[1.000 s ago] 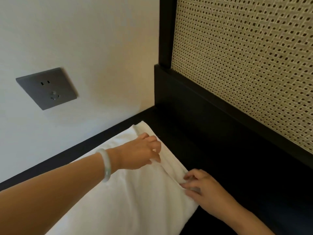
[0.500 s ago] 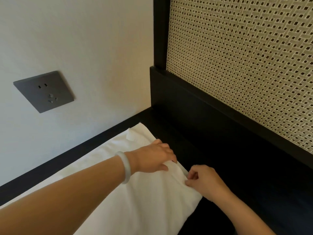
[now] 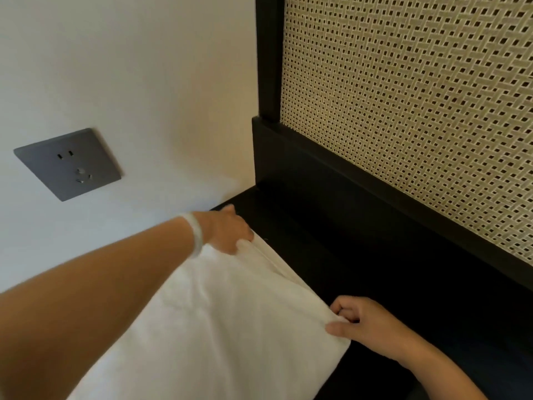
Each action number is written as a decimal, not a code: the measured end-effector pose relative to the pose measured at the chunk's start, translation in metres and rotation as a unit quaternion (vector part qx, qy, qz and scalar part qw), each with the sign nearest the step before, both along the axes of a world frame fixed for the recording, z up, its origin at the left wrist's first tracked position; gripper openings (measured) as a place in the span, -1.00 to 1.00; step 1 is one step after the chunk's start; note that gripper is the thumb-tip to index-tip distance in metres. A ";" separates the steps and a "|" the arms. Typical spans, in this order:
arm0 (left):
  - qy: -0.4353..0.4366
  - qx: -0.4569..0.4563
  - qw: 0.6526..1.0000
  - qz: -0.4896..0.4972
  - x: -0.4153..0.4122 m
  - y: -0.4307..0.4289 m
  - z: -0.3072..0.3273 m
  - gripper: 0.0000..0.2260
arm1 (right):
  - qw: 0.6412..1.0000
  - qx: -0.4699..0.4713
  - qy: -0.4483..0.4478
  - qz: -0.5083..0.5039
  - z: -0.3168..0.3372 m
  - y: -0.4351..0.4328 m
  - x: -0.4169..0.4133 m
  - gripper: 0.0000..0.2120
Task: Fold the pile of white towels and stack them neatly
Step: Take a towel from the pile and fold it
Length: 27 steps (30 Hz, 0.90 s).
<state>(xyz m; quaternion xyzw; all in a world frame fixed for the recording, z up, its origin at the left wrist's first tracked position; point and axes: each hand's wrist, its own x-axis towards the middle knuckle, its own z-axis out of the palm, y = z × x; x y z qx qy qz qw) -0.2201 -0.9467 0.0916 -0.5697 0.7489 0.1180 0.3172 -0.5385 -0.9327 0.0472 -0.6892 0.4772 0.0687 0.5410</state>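
Observation:
A white towel [image 3: 230, 327] lies spread on a black surface [image 3: 360, 269] and runs out of the frame at the bottom left. My left hand [image 3: 227, 230], with a pale bangle on the wrist, pinches the towel's far corner close to the wall. My right hand [image 3: 363, 321] pinches the near right corner between thumb and curled fingers. The right edge of the towel is stretched between the two hands and lifted a little, with a fold line along it. My left forearm hides part of the cloth.
A white wall [image 3: 129, 82] with a grey power socket [image 3: 67, 164] stands on the left. On the right, a black-framed woven rattan panel [image 3: 418, 111] rises behind the surface.
My two hands have moved apart along the towel's right edge: the left to the far corner, the right to the near corner. Both now pinch the cloth and hold the edge taut.

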 end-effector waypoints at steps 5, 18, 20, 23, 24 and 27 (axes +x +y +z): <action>0.090 -0.127 0.984 0.088 0.051 -0.025 0.005 -0.81 | 0.997 -0.070 0.012 0.012 0.002 -0.004 -0.014 -0.97; 0.226 -0.197 0.851 0.431 0.042 -0.021 -0.059 -0.67 | 0.993 -0.081 0.074 -0.050 -0.024 -0.007 -0.023 -0.73; 0.218 -0.236 0.827 0.461 0.031 -0.021 -0.072 -0.68 | 0.990 -0.097 0.088 -0.051 -0.026 -0.009 -0.020 -0.67; 0.248 -0.305 0.787 0.477 0.023 -0.017 -0.087 -0.77 | 0.987 -0.112 0.100 -0.052 -0.027 -0.006 -0.016 -0.69; 0.246 -0.321 0.786 0.467 0.021 -0.015 -0.089 -0.79 | 0.986 -0.118 0.106 -0.050 -0.027 -0.005 -0.016 -0.71; 0.250 -0.353 0.786 0.442 0.020 -0.010 -0.095 -0.76 | 0.976 -0.164 0.134 -0.050 -0.028 -0.003 -0.018 -0.73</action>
